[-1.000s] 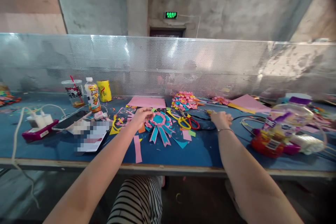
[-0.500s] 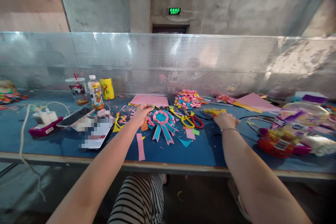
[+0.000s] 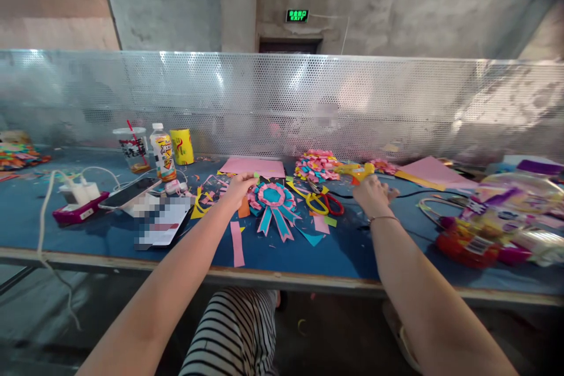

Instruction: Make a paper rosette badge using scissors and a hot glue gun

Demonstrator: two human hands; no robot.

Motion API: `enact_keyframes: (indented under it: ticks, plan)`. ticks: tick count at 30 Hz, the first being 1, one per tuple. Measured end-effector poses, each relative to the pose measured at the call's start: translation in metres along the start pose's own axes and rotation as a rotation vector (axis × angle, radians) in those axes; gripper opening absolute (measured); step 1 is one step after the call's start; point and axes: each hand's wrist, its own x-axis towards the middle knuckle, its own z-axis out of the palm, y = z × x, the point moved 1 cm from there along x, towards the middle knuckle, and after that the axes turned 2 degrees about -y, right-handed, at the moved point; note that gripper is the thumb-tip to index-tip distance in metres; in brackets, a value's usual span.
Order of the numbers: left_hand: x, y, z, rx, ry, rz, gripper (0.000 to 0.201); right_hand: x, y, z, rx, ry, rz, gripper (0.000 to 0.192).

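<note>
A pink and blue paper rosette [image 3: 272, 195] with ribbon tails lies on the blue table. Just left of it, my left hand [image 3: 240, 189] is closed in a pinch, a small green paper piece [image 3: 256, 175] at its fingertips. My right hand [image 3: 373, 195] grips a yellow glue gun [image 3: 360, 171], raised a little, its nozzle pointing left. A dark cord trails off to the right from that hand. Between the hands lie scissors [image 3: 331, 204] with red and yellow handles. Pink and green paper scraps [image 3: 321, 224] lie below the scissors.
A pile of finished-looking paper rosettes [image 3: 318, 164] stands behind the scissors. At left are a plastic cup [image 3: 132, 150], a bottle [image 3: 163, 153], a yellow can [image 3: 182, 147], phones and a power strip [image 3: 81, 208]. Plastic packages [image 3: 478, 241] crowd the right. A perforated metal screen [image 3: 247, 94] borders the back.
My right hand has lifted the glue gun and brought it slightly left. The left hand keeps its place beside the rosette. The view has shifted slightly.
</note>
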Motion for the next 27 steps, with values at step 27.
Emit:
enact_keyframes:
  ticks: [27]
  plan:
    - [-0.003,-0.004,0.004,0.136,0.037,0.037,0.015,-0.071,-0.098,0.014,0.148,0.125,-0.713,0.019]
